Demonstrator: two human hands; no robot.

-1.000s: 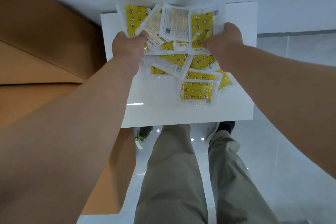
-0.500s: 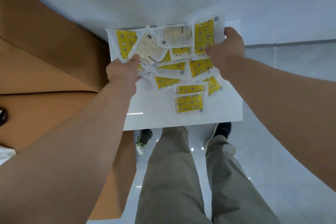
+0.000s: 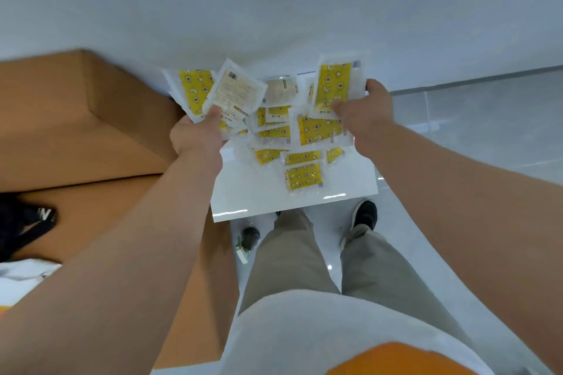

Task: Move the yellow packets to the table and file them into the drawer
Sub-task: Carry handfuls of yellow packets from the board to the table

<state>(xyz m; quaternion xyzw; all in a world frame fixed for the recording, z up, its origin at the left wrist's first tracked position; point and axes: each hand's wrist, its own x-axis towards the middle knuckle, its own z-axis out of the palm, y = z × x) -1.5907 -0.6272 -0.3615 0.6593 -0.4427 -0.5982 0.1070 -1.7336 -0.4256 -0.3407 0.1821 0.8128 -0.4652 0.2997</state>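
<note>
Several yellow packets (image 3: 304,176) with clear edges lie in a loose pile on a small white table (image 3: 243,189). My left hand (image 3: 198,137) grips a bunch of packets (image 3: 213,91) at the pile's left, some showing a pale printed back. My right hand (image 3: 362,106) grips yellow packets (image 3: 332,85) at the pile's right and lifts them above the table. No drawer is visible.
A large brown cardboard box (image 3: 91,119) stands against the table's left side. A white wall (image 3: 274,9) runs behind the table. Grey tiled floor (image 3: 487,119) lies to the right. My legs and dark shoes (image 3: 365,215) stand at the table's front edge.
Both hands have lifted their bunches of packets up off the pile. The view has pulled back and shifted, so the table now looks smaller and the box larger.
</note>
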